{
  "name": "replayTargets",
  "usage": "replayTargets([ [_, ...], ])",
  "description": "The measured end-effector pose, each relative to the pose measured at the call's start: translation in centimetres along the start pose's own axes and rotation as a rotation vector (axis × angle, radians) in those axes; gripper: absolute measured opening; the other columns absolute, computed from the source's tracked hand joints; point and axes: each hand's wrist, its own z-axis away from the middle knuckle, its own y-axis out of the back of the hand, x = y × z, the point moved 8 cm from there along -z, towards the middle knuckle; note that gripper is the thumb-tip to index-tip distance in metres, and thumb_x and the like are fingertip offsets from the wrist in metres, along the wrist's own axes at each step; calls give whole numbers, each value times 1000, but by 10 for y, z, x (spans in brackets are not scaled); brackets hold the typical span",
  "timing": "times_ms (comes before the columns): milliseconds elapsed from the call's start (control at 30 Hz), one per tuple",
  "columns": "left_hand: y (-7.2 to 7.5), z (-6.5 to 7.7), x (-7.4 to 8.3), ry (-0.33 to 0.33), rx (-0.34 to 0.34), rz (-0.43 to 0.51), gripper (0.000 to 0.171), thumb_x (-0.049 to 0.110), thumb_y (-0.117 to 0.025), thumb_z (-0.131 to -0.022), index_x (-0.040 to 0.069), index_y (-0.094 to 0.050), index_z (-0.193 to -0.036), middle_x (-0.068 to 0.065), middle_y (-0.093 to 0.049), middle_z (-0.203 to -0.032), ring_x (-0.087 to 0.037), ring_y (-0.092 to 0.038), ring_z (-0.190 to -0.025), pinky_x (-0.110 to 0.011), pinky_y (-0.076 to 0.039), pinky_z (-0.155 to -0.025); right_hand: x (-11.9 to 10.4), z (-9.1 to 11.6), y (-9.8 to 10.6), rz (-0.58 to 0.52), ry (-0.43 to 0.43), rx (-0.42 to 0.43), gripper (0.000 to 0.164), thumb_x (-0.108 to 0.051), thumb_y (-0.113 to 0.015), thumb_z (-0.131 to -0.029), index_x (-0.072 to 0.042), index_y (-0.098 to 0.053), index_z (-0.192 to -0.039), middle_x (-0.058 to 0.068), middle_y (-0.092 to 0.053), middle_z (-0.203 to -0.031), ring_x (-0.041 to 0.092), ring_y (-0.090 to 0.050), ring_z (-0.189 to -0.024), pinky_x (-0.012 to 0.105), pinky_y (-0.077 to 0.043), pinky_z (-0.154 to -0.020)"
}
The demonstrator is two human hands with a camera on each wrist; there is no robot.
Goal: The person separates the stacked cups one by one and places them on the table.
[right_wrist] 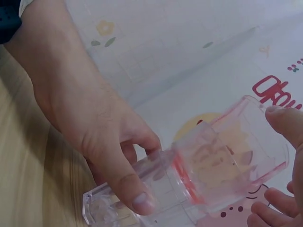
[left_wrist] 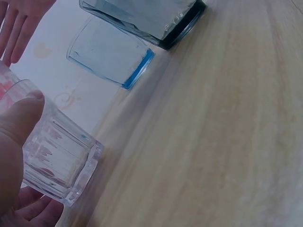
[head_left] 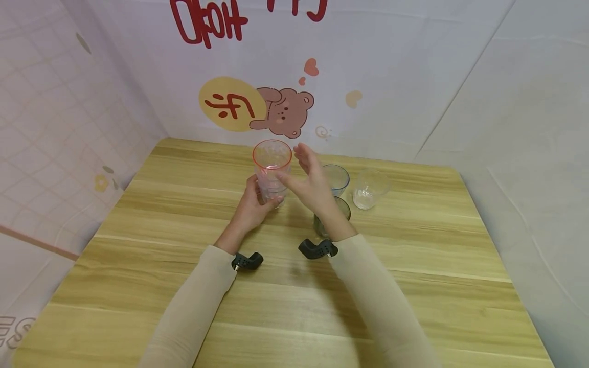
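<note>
1. Clear ridged glass (left_wrist: 61, 156) is what my left hand (head_left: 252, 207) has hold of, thumb on one side and fingers curled round the other. Can't tell if its base is touching the table.
2. Right above that grip, a pink-tinted glass (head_left: 272, 157) with a red-orange rim sits nested in the clear one, mouth up.
3. My right hand (head_left: 314, 186) is just right of the pink glass, fingers and thumb spread wide, gripping nothing. Whether the thumb is touching the pink glass, honestly can't say.
4. Further right of the grip, past those fingers, there's a blue-tinted glass (head_left: 338, 179), with a dark greenish glass (head_left: 343, 208) nearer me, partly behind my right wrist.
5. Furthest right: another clear tumbler (head_left: 364, 198), upright.
6. Under it all, a wood-grain table (head_left: 248, 317); beyond the grip, a white wall cloth with a cartoon bear (head_left: 289, 115).
</note>
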Motion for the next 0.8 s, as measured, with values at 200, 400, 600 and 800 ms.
replayTargets([
  [200,0,0,1,-1,-6,-2,91,49,-71,-81,14,-17,-147,-15,-45,-138,-28,-46,-126,-45,-37,-106,-2,-5,-12,32,-1,-17,94,-39,-77,-79,-12,-22,-150,8,-38,-149,11,-34,-137,24,-28,-112],
  [400,0,2,0,1,-4,10,92,50,-71,-81,15,-18,-146,-15,-45,-138,-28,-46,-126,-46,-37,-106,-6,-9,-24,45,-18,2,96,-31,-80,-77,-12,-21,-150,4,-41,-146,10,-37,-135,29,-31,-111],
  [600,0,2,1,-1,1,15,89,45,-72,-82,15,-19,-145,-14,-45,-137,-29,-46,-126,-47,-37,-106,-5,-14,-30,70,-37,22,96,-31,-82,-74,-14,-24,-149,5,-43,-145,8,-38,-133,31,-34,-110],
  [800,0,1,2,-5,-2,33,87,40,-73,-83,14,-18,-145,-13,-46,-137,-28,-47,-125,-45,-39,-105,-7,-16,-30,74,-28,44,96,-32,-83,-73,-13,-27,-148,5,-45,-143,8,-39,-133,31,-34,-109],
])
